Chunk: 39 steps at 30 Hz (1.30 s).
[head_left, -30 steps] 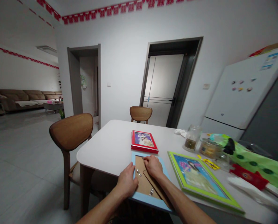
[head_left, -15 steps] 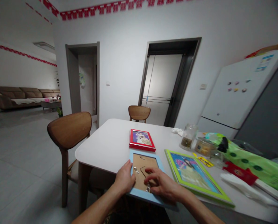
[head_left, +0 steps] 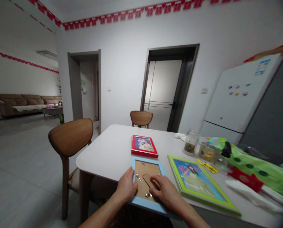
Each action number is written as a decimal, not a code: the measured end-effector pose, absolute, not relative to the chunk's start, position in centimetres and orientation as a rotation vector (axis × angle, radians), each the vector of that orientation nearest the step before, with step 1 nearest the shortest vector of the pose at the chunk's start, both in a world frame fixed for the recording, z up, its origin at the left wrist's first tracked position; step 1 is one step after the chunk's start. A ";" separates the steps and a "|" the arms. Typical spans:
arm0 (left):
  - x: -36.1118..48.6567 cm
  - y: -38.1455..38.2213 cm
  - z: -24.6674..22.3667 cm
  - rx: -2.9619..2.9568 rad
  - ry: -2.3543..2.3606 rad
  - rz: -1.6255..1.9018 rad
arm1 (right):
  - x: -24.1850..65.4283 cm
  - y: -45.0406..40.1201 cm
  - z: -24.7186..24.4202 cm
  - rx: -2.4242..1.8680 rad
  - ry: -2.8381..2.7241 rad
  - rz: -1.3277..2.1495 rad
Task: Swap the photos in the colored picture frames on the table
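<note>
A light blue picture frame (head_left: 148,205) lies back up at the near edge of the table, showing its brown backing board (head_left: 141,187). Small metal clips (head_left: 148,195) sit along the board's edges, and a thin angular slot is cut in its middle. My left hand (head_left: 127,187) grips the frame's left side, thumb on top. Over the right part of the backing is my right hand (head_left: 167,192), fingers bent and thumb apart from the index finger, with nothing visible between them. It covers part of the frame's right side.
Red picture frames (head_left: 144,155) lie stacked just beyond. A green picture frame (head_left: 204,182) is to the right. Farther right stand a glass jar (head_left: 191,142), a lidded container (head_left: 208,152) and a green plastic bag (head_left: 255,164). A wooden chair (head_left: 71,136) stands left.
My right hand has shifted up and off the near metal clip, which now shows more fully. My left hand keeps its hold on the frame. The camera view has tilted slightly upward.
</note>
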<state>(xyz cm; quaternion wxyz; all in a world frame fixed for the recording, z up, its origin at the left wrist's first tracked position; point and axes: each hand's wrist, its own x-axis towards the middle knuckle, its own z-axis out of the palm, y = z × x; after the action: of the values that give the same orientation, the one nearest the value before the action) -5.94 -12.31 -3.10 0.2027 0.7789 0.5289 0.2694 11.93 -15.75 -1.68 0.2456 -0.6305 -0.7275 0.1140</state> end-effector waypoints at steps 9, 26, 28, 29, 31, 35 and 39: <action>-5.5 -11.8 -2.8 1.896 1.386 0.950 | 11.7 -14.6 -0.4 -1.731 -1.855 0.245; -9.7 -8.3 -3.7 1.118 1.121 1.164 | 14.8 -15.8 -1.6 -1.729 -1.804 0.162; -9.9 -8.3 -3.6 1.115 1.107 1.128 | 15.5 -16.2 -2.1 -1.775 -1.821 0.132; -9.9 -8.3 -3.5 1.124 1.106 1.114 | 15.5 -16.3 -2.2 -1.781 -1.840 0.115; -10.0 -8.0 -3.2 1.159 1.123 1.104 | 15.1 -16.5 -2.1 -1.784 -1.896 0.069; -12.0 -6.7 -2.8 1.269 1.252 1.115 | 13.9 -16.7 -1.8 -1.860 -1.999 0.011; -15.5 -5.7 -2.9 1.384 1.483 1.071 | 13.9 -16.8 -2.1 -1.945 -1.973 -0.008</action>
<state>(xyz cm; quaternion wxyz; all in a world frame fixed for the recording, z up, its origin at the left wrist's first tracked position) -15.47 -5.70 -2.93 0.4115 0.5499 0.5892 0.4255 13.90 -16.77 -2.06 0.1844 -0.6899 -0.7001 -0.0027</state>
